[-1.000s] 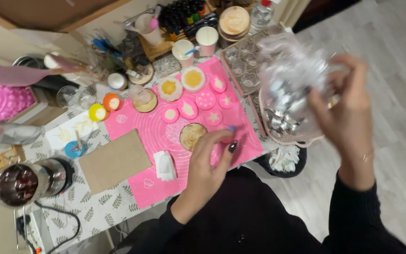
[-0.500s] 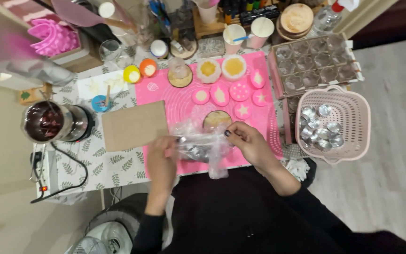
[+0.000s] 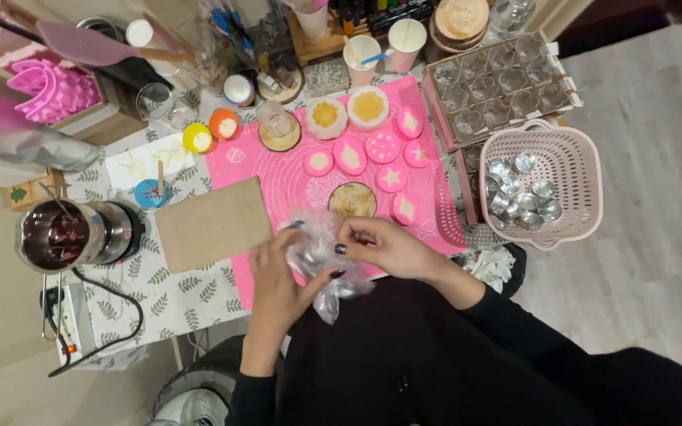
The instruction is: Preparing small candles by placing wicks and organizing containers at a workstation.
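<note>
Between both hands (image 3: 333, 260), bag (image 3: 321, 256) of tins

Crumpled clear plastic bag (image 3: 327, 264) partly hidden between the left hand (image 3: 279, 276) and right hand (image 3: 384, 246), its small shiny contents too blurred and bunched to identify, and part of the pink silicone mat (image 3: 294, 177) beneath is covered by both hands. The person's body is cut off by the bottom edge. At the top edge, bottles and a stack of round wooden discs (image 3: 461, 17) are cropped, and the dark contents of the metal pot (image 3: 61, 234) cannot be made out.
</note>
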